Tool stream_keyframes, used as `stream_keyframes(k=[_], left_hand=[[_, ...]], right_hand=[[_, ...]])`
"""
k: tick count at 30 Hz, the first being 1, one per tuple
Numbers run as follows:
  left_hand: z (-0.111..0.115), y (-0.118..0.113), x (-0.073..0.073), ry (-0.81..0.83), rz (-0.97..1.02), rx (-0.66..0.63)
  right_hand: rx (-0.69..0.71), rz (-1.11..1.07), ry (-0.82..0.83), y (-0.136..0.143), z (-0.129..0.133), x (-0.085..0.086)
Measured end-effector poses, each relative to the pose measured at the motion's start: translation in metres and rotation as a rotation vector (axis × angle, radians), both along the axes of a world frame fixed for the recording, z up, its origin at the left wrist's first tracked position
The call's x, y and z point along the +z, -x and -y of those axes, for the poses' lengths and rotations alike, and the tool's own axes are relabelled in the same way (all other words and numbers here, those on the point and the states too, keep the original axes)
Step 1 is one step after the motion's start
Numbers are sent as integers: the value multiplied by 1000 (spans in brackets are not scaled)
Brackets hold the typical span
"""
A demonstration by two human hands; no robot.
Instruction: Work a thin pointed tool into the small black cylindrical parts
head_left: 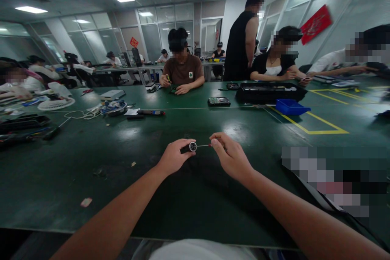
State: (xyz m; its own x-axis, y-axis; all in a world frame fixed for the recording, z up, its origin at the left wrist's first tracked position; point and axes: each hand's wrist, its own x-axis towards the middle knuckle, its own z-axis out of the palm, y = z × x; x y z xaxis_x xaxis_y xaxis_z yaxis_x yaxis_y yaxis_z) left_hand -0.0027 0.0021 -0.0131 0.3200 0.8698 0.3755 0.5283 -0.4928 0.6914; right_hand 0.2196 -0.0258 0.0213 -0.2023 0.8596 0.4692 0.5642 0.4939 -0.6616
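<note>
Low over the green table (137,187), my left hand (174,157) is closed around a dark cylinder (186,148), perhaps a small flashlight, with a bright ring at the end facing right. My right hand (232,155) pinches a screwdriver (203,145) by its red handle end. The thin metal shaft runs left and its tip meets the cylinder's ringed end; whether it is inside or just in front I cannot tell. Most of the handle is hidden behind my fingers.
Ahead are a circuit board device (219,101), a long black case (271,92) and a blue bin (291,107). Left lie a cable bundle (112,107), a dark pen-like tool (151,112) and a white fan grille (56,104). A person (183,63) sits opposite. Paper scraps (86,202) lie nearby.
</note>
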Motion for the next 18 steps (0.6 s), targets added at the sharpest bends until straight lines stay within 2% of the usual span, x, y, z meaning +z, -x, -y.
stream_keyframes(k=[3,8,14,18], left_hand=[[0,-1,-1,-4,-4,-20],[2,-1,2,-5,-9,-20],[3,-3,2,-5,-43,-38],[2,-3,2,-9,-29,-17]], right_hand=[[-34,1,20,2,2,0],[10,-47,-74,2,2,-4],[-19,34,10,1,1,3],[-17,-6,-56,1,2,1]])
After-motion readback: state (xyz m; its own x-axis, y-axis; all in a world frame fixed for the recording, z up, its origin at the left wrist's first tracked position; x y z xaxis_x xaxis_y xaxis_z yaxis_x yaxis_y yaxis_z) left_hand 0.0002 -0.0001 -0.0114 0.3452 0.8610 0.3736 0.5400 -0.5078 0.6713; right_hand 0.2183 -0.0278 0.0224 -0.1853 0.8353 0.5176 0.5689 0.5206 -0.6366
